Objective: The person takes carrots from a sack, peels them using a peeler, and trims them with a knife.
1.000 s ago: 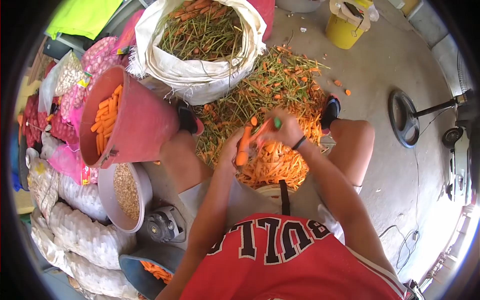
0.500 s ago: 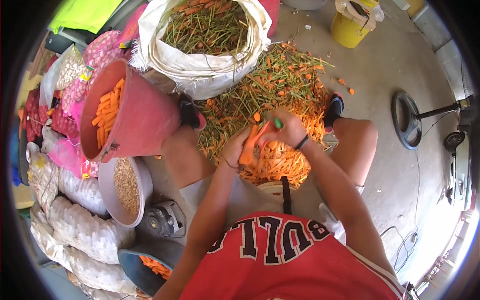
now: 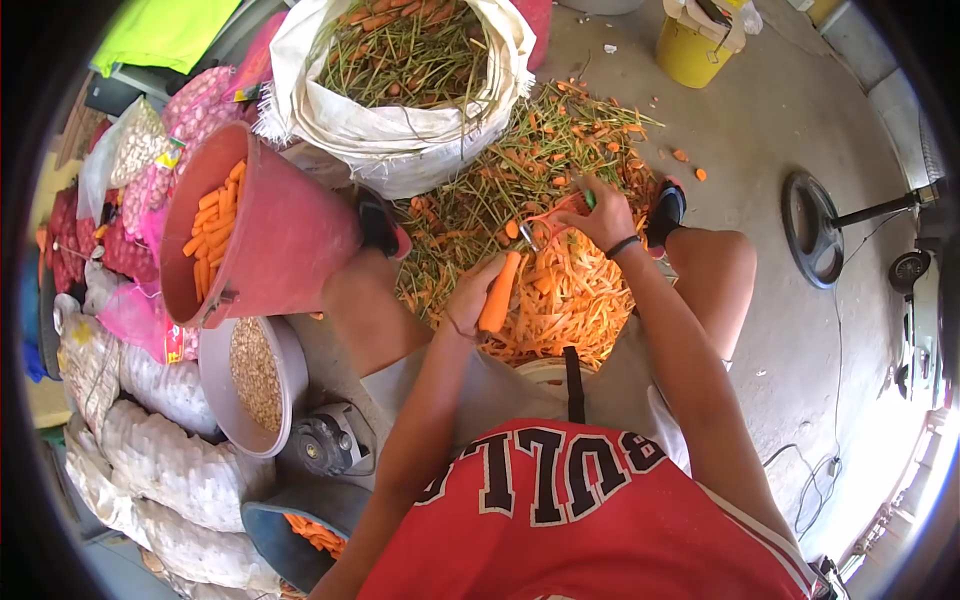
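My left hand (image 3: 470,296) is closed around a peeled orange carrot (image 3: 499,293), its tip pointing away from me. My right hand (image 3: 607,216) grips a peeler (image 3: 548,219) with an orange-red frame; a bit of green shows by the fingers. The peeler's head is just beyond the carrot's tip and apart from it. Below both hands lies a heap of carrot peelings (image 3: 572,305) between my knees. Farther out, green stalks and cut carrot ends (image 3: 560,150) cover the floor.
A red bucket (image 3: 290,235) of peeled carrots leans at my left. Beyond stands a white sack (image 3: 400,150) of carrots and stalks. Lower left are a grey basin (image 3: 292,360), a blue-grey bucket (image 3: 262,530) and full sacks (image 3: 170,460). A yellow bucket (image 3: 690,55) stands far right.
My right hand has moved up and right with the peeler, away from the carrot. The carrot stays in my left hand, now more fully in view.
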### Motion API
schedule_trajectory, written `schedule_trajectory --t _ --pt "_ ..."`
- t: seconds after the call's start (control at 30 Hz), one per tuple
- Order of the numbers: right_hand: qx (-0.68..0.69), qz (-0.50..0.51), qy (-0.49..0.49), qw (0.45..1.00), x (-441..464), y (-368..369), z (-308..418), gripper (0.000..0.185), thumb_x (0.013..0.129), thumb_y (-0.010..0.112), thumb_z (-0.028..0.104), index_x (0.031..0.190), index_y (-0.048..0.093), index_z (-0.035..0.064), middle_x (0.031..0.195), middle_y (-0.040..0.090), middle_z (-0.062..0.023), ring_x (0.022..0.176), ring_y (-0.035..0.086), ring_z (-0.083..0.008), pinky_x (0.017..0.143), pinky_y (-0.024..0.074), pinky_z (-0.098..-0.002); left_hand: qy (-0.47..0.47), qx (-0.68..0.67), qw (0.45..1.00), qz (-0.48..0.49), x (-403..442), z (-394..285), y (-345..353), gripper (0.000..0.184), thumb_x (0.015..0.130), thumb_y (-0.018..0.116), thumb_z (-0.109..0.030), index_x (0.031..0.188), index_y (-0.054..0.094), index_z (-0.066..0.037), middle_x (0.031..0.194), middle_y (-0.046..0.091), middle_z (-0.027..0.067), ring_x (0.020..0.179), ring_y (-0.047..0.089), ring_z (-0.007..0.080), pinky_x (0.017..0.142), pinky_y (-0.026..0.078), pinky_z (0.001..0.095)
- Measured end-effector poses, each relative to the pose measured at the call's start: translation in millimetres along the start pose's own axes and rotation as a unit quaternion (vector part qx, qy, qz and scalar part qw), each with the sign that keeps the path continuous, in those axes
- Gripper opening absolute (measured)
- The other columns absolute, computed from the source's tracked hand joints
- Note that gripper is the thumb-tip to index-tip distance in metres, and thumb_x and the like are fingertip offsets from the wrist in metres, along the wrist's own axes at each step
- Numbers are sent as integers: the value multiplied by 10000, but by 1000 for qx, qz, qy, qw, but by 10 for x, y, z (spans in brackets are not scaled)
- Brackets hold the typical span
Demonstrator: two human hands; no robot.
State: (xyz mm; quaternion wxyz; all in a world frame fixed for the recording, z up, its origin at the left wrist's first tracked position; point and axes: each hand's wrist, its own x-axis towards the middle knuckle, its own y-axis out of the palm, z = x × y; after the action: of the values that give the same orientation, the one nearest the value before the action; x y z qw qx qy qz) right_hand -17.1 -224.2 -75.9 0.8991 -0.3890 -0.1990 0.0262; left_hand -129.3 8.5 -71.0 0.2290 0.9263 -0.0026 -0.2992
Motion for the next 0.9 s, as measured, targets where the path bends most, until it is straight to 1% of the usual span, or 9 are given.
schedule_trajectory --t 0.1,0.2,0.3,0.4,0.47,0.53,0.57,0.7,0.9 --pt "79 138 129 979 -93 80 -18 529 676 857 351 1060 632 64 881 676 -116 775 666 -273 695 528 -380 51 -86 995 19 112 -8 -67 298 994 532 -344 1182 570 -116 840 574 10 710 591 127 622 558 338" --pt "45 257 152 953 -303 262 59 532 760 779 391 1101 611 19 939 684 -198 858 672 -337 746 538 -403 51 -161 985 -26 80 -87 1 319 1000 519 -319 1211 571 -86 932 577 37 732 604 145 652 597 362" --pt "-12 329 164 930 -411 383 231 495 832 721 354 1175 603 18 941 679 -209 875 670 -344 751 532 -432 87 -206 974 25 240 34 -96 332 1012 494 -328 1239 538 -91 909 570 40 739 578 158 598 562 355" --pt "-104 279 115 948 -464 433 207 393 899 642 282 1188 591 20 965 673 -226 893 662 -368 725 525 -446 101 -263 959 1 292 91 -104 322 1019 487 -295 1291 491 -123 941 589 55 784 580 166 574 533 342" --pt "-38 222 -59 973 -478 382 136 274 930 592 236 1089 583 13 863 674 -210 828 663 -388 675 518 -453 111 -259 958 -56 377 117 -140 327 1018 494 -275 1318 468 -144 962 599 63 808 588 172 599 540 341" --pt "94 262 25 960 -372 200 440 246 935 582 232 1041 576 9 799 669 -195 780 664 -390 645 512 -458 128 -269 952 -75 365 36 -85 306 1011 513 -251 1301 470 -161 981 612 66 836 601 179 636 552 345" --pt "124 239 -9 963 -395 192 518 343 890 656 315 1017 567 9 727 648 -187 723 660 -388 630 511 -464 135 -274 949 -84 356 -8 -51 298 1008 522 -239 1293 470 -169 990 618 68 850 607 183 655 558 348" --pt "51 218 -54 973 -406 130 825 555 731 794 463 951 539 23 716 627 -204 713 660 -383 620 524 -447 140 -320 936 -45 443 20 -60 206 988 560 -216 1180 507 -163 1004 614 53 897 621 187 662 570 328" --pt "87 176 -45 980 -351 154 698 537 757 775 476 881 522 19 613 590 -166 599 635 -379 548 505 -443 118 -308 944 -4 437 56 121 198 973 588 -206 1128 487 -136 960 626 66 836 652 206 646 589 365"
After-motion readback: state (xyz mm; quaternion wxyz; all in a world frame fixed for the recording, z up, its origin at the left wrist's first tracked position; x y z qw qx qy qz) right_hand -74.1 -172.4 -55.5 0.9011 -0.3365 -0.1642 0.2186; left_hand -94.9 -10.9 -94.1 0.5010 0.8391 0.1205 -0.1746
